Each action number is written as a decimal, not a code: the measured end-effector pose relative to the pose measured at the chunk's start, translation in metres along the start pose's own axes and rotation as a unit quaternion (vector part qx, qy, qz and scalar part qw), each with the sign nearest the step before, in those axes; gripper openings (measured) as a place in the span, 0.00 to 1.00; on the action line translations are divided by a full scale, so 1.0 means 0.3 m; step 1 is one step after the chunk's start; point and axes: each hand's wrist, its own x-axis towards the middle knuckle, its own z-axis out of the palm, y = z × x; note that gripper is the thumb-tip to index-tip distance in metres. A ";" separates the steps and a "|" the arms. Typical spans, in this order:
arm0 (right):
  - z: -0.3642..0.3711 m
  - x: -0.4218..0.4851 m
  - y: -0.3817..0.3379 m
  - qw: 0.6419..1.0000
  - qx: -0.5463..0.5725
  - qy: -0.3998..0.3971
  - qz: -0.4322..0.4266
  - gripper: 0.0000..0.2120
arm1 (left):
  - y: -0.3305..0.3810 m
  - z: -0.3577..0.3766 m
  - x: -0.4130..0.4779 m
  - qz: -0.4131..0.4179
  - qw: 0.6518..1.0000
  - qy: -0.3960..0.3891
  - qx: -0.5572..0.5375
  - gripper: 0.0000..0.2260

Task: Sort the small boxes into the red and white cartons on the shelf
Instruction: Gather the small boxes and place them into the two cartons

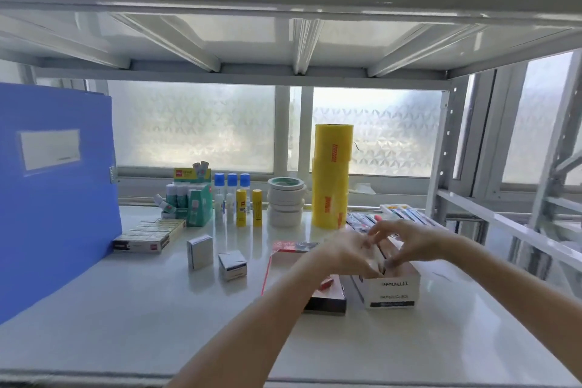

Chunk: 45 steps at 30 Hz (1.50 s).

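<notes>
Both hands meet above the open white cardboard carton with black lettering (pixel 392 288), which stands on the glossy white shelf surface (pixel 126 309) right of centre. The left hand (pixel 343 253) lies palm-up with fingers loosely spread, its fingertips over the carton's mouth. The right hand (pixel 406 242) arches over it, fingers curled and pinched toward the left palm. Motion blur hides the contact area; whether either hand has hold of a small box cannot be told.

The flat red-and-dark cardboard carton (pixel 324 301) lies just left of the white carton, partly hidden under the left forearm, with its red lid edge reaching back toward the rear.

Two small grey-white cardboard boxes remain loose on the shelf, well left of the cartons: one upright (pixel 200 251), the other lower and tilted (pixel 233 265), just beside it.

Further left, a flat tray of small cream boxes (pixel 151 235) rests against a tall blue plastic file folder (pixel 56 192). Along the rear stand a green display box of correction items (pixel 192 205), blue-capped white glue bottles (pixel 232 189), two yellow glue sticks (pixel 248 208), a stack of white tape rolls (pixel 286 200) and a tall stack of yellow tape rolls (pixel 332 176). Packs of pens (pixel 406 213) lie behind the hands.
</notes>
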 end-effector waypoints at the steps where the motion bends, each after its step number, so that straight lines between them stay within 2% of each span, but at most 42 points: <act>1: -0.003 0.005 -0.011 1.000 -0.001 0.006 -0.004 0.32 | -0.020 -0.026 -0.014 0.000 0.999 -0.012 -0.035 0.27; 3: -0.017 0.011 -0.071 0.996 -0.016 0.072 -0.041 0.29 | -0.074 -0.119 -0.066 0.000 0.997 0.040 -0.069 0.25; 5: -0.017 0.018 -0.189 0.984 0.016 0.144 -0.100 0.20 | -0.171 -0.241 -0.144 -0.027 0.991 0.124 -0.043 0.21; 6: -0.004 0.022 -0.261 0.981 0.042 0.143 -0.128 0.16 | -0.235 -0.298 -0.184 -0.056 0.985 0.161 -0.006 0.20; 8: 0.055 0.037 -0.405 0.978 0.057 0.080 -0.183 0.14 | -0.372 -0.394 -0.259 -0.143 0.969 0.181 0.084 0.23; 10: 0.149 0.088 -0.527 0.978 0.041 0.005 -0.204 0.21 | -0.491 -0.445 -0.327 -0.249 0.951 0.135 0.128 0.27; 12: 0.243 0.158 -0.616 0.982 0.005 -0.041 -0.186 0.30 | -0.571 -0.452 -0.376 -0.290 0.945 0.086 0.125 0.32; 14: 0.320 0.224 -0.670 0.981 -0.037 -0.065 -0.177 0.34 | -0.628 -0.420 -0.403 -0.277 0.955 0.076 0.078 0.33; 15: 0.343 0.249 -0.690 0.980 -0.048 -0.067 -0.181 0.34 | -0.643 -0.400 -0.410 -0.264 0.959 0.083 0.060 0.30; 18: 0.368 0.293 -0.715 0.979 -0.047 -0.041 -0.196 0.29 | -0.690 -0.349 -0.408 -0.209 0.965 0.139 0.073 0.23; 20: 0.356 0.293 -0.703 0.980 -0.047 -0.023 -0.191 0.31 | -0.683 -0.343 -0.410 -0.186 0.964 0.174 0.069 0.20; 23: 0.265 0.222 -0.644 0.980 0.031 0.019 -0.196 0.30 | -0.627 -0.357 -0.409 -0.136 0.955 0.259 0.059 0.15; 26: 0.102 0.101 -0.506 0.968 0.124 0.089 -0.199 0.26 | -0.482 -0.354 -0.376 -0.026 0.953 0.300 0.034 0.13; 28: -0.004 0.021 -0.380 0.962 0.172 0.131 -0.166 0.26 | -0.342 -0.322 -0.320 0.046 0.958 0.282 0.030 0.14; 30: -0.078 -0.050 -0.252 0.964 0.196 0.138 -0.118 0.24 | -0.197 -0.260 -0.246 0.108 0.962 0.251 0.015 0.14; 33: -0.099 -0.115 -0.098 0.979 0.151 0.126 -0.053 0.20 | -0.044 -0.135 -0.109 0.153 0.963 0.220 0.021 0.12; 35: -0.064 -0.136 -0.040 0.985 0.124 0.118 -0.037 0.19 | 0.015 -0.043 -0.030 0.130 0.963 0.221 0.084 0.10; 37: -0.020 -0.132 0.006 0.986 0.118 0.104 -0.058 0.16 | 0.049 0.029 0.009 0.075 0.957 0.218 0.178 0.09; 39: 0.007 -0.126 0.018 0.988 0.099 0.086 -0.077 0.13 | 0.039 0.059 0.024 0.047 0.961 0.179 0.206 0.09; 41: -0.004 -0.130 0.001 0.993 0.047 0.071 -0.076 0.11 | 0.012 0.036 0.016 0.054 0.987 0.101 0.117 0.16; 43: -0.027 -0.140 -0.030 0.996 0.005 0.053 -0.070 0.09 | -0.013 -0.034 -0.026 0.064 0.997 0.039 0.008 0.18; 45: -0.034 -0.142 -0.065 0.990 -0.014 0.104 -0.089 0.09 | -0.062 -0.114 -0.085 0.063 0.995 0.063 -0.044 0.15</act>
